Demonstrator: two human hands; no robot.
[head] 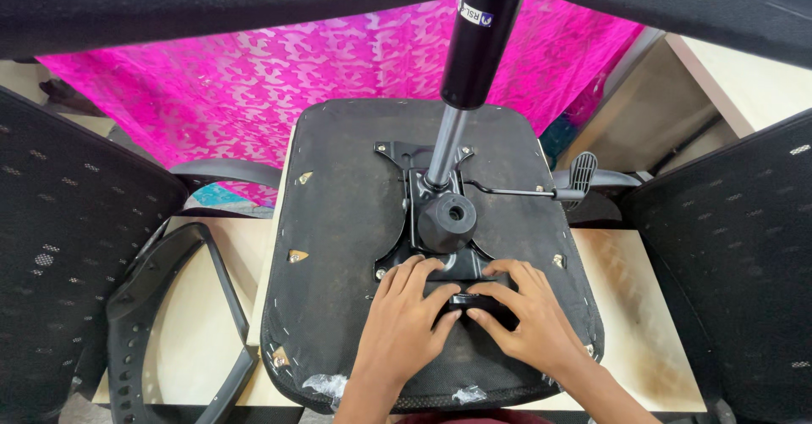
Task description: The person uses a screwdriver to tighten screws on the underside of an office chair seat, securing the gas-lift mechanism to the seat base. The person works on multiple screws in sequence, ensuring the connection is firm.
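Note:
An upturned black chair seat (347, 221) lies on a pale table (630, 305), its underside facing me. A black metal mechanism plate (423, 204) is bolted at its middle, with a round knob (448, 218) and a gas cylinder (465, 77) rising from it. A lever with a ribbed paddle (580, 174) sticks out to the right. My left hand (404, 310) and my right hand (526, 310) both press on a small black part (470, 300) at the near end of the mechanism, fingers curled around it.
Black mesh chair backs stand at the left (68, 246) and right (727, 280). A black armrest frame (169, 322) lies on the table at left. Pink patterned cloth (254, 85) hangs behind. Dark chair parts (211, 9) cross overhead.

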